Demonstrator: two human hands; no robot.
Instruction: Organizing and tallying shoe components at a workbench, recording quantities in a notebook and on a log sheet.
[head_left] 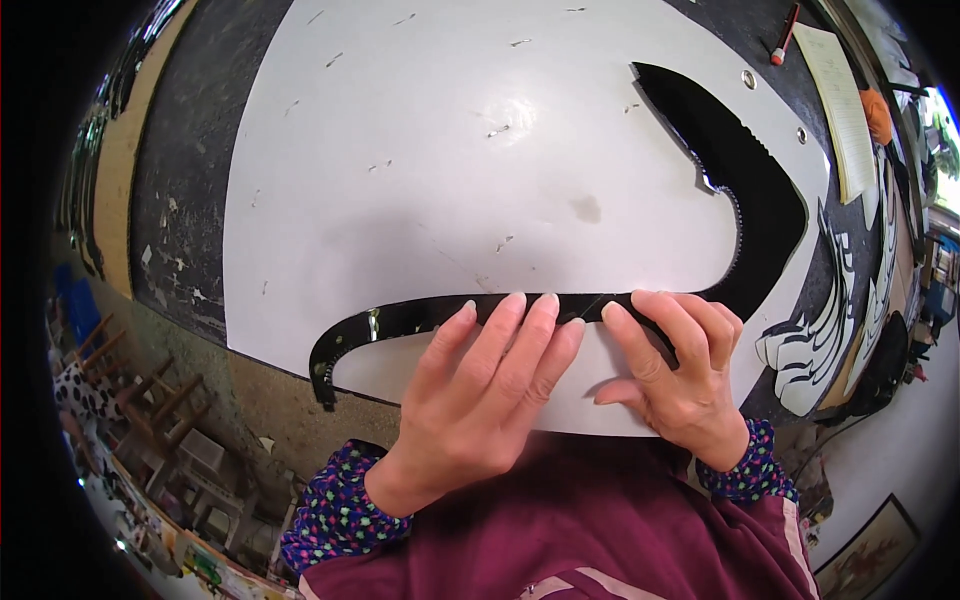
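Note:
A long, glossy black piece point(765, 195) of sheet-like material curves over a white sheet point(400, 150). Its wide part lies at the right, with small notches along its edges; a narrow strip runs left along the near side and hooks down past the sheet's edge. My left hand point(475, 395) lies on the middle of the strip, fingers stretched and fingertips pressing on it. Just to the right, my right hand point(685, 375) rests bent fingertips on the same strip, its thumb apart on the white sheet. Neither hand grips anything.
Black-and-white curved cut pieces point(805, 350) are stacked at the right. A notepad point(835, 110) and a red pen point(786, 35) lie at the far right. The white sheet has metal eyelets point(748, 80). Wooden stools point(165, 405) stand at the lower left, beyond the worn dark tabletop point(190, 190).

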